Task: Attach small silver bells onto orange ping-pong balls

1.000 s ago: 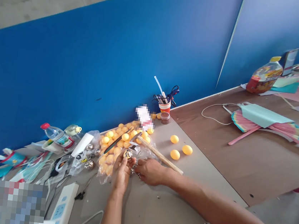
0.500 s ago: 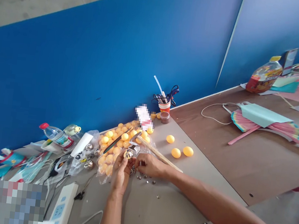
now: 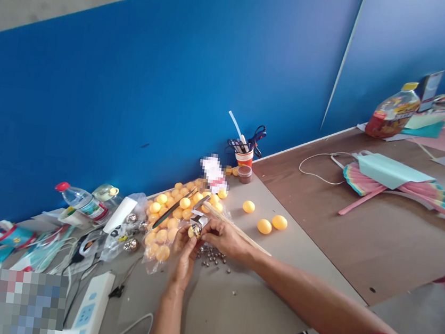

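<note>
A yellow ball partly covered with shiny silver pieces [image 3: 194, 232] is held in my left hand [image 3: 183, 256], its fingers and thumb around it. My right hand [image 3: 224, 238] meets the ball's right side with thumb and fingers pinched together; whatever sits between the fingertips is too small to make out. Small silver beads [image 3: 212, 257] lie scattered on the table just under and right of the hands. Behind the hands a clear plastic bag of yellow balls [image 3: 164, 235] lies spread out, with a dark thin tool [image 3: 172, 209] on it.
Three loose yellow balls [image 3: 264, 226] lie to the right, beyond a wooden stick [image 3: 252, 241]. On the left are silver-covered balls [image 3: 130, 245], a red-capped bottle [image 3: 84, 202] and a white power strip [image 3: 93, 302]. A pen cup [image 3: 244, 158] stands by the blue partition [image 3: 153, 100].
My right hand has risen from the beads to the ball, uncovering more beads below. The ball has turned slightly in my left hand. One loose yellow ball has shifted a little.
</note>
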Motion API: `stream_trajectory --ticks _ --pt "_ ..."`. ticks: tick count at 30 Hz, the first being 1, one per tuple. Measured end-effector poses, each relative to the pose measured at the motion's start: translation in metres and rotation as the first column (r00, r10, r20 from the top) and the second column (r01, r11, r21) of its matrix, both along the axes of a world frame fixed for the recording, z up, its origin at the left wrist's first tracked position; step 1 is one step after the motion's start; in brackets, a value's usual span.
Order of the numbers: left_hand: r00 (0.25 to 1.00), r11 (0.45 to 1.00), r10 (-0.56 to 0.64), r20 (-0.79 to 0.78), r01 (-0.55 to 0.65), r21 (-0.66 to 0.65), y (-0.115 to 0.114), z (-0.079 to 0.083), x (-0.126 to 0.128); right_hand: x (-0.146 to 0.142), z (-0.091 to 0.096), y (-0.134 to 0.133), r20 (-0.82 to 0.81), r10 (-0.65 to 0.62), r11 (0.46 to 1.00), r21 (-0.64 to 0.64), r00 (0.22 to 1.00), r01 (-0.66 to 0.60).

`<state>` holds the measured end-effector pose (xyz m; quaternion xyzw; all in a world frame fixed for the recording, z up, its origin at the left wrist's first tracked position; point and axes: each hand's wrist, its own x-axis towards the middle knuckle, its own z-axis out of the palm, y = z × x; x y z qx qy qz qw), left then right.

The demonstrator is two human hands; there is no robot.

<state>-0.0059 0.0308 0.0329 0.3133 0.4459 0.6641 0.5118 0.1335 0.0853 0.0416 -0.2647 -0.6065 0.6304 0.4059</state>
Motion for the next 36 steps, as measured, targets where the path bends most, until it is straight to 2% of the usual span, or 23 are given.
stream_trajectory --ticks 14,23,29,36 --pt "0.996 0.999 0.031 -0.082 -0.032 -0.008 -0.001 -0.001 0.004 -0.001 -0.001 0.001 0.145 -0.080 0.997 0.026 0.986 0.077" --pt "0.996 0.999 0.034 -0.080 -0.035 -0.011 0.000 -0.005 0.001 0.001 0.001 0.002 0.095 0.024 1.000 -0.012 0.995 -0.023" --pt "0.993 0.999 0.038 -0.109 -0.039 -0.004 0.000 -0.005 0.003 0.000 -0.002 0.002 0.140 -0.020 1.000 0.024 0.990 0.017" --pt "0.987 0.996 0.083 -0.137 -0.085 -0.007 0.001 -0.007 0.007 -0.006 -0.013 0.003 0.201 -0.117 0.991 0.092 0.972 0.100"
